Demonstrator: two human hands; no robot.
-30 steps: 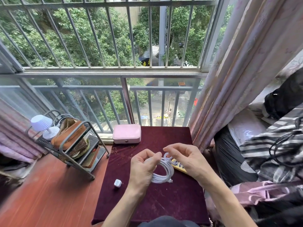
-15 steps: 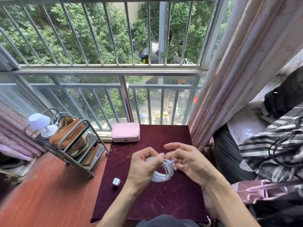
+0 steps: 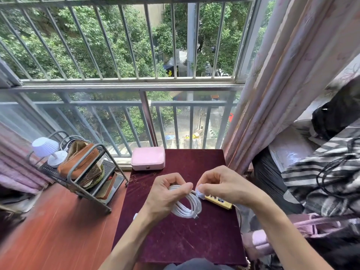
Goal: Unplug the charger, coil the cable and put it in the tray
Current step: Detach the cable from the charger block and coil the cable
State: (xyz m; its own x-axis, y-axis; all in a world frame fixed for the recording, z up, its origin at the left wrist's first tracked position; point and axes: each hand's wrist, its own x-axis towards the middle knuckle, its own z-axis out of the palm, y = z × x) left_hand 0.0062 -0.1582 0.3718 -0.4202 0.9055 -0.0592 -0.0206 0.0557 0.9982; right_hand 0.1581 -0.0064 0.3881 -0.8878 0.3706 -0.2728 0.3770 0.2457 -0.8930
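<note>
A white cable (image 3: 188, 206) hangs in several loops above the dark red table (image 3: 181, 240). My left hand (image 3: 167, 193) grips the top of the coil between thumb and fingers. My right hand (image 3: 224, 184) pinches the cable's loose end right beside the left thumb. The white charger plug (image 3: 135, 216) lies on the table, mostly hidden behind my left wrist. A yellow power strip (image 3: 219, 201) lies under my right hand. A pink closed case (image 3: 148, 158) sits at the table's far edge. No tray is clearly visible.
A metal rack (image 3: 85, 172) with a brown bag, books and a small white lamp (image 3: 46, 150) stands left of the table. Window bars run along the far side. A pink curtain (image 3: 282, 84) and piled striped bedding (image 3: 321, 178) crowd the right.
My right hand has closed in on the coil, from open fingers to pinching the cable end next to my left thumb. The coil stays in my left hand.
</note>
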